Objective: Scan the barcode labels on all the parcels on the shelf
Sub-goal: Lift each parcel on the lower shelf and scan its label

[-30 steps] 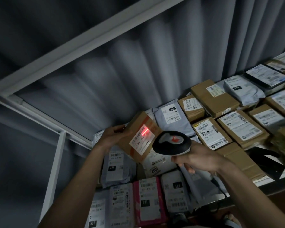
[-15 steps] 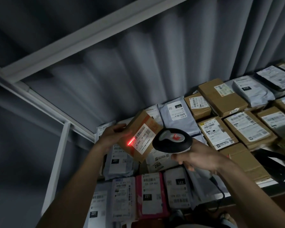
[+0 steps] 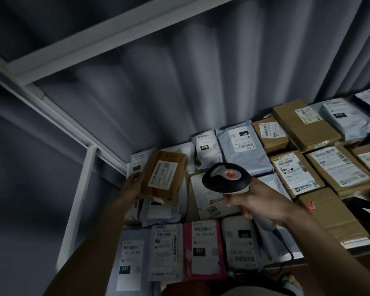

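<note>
My left hand (image 3: pixel 131 186) grips a small brown cardboard parcel (image 3: pixel 166 175) by its left edge, low over the shelf's left end, its white barcode label facing up. My right hand (image 3: pixel 255 202) holds a black and white barcode scanner (image 3: pixel 225 178) just right of that parcel, head pointing at it. No red scan line shows on the label. Many more parcels cover the shelf: grey mailer bags (image 3: pixel 242 149), brown boxes (image 3: pixel 340 169) and a pink bag (image 3: pixel 204 249), each with a label.
A white metal shelf frame (image 3: pixel 77 212) runs along the left with an upright post. A grey curtain (image 3: pixel 201 82) hangs behind the shelf. The scanner's dark cable (image 3: pixel 286 251) drops over the front edge near a long brown box (image 3: pixel 333 216).
The red scan line on the held parcel's label has gone out. My left hand has lowered and tilted the parcel flatter towards the shelf. The scanner stays close beside it.
</note>
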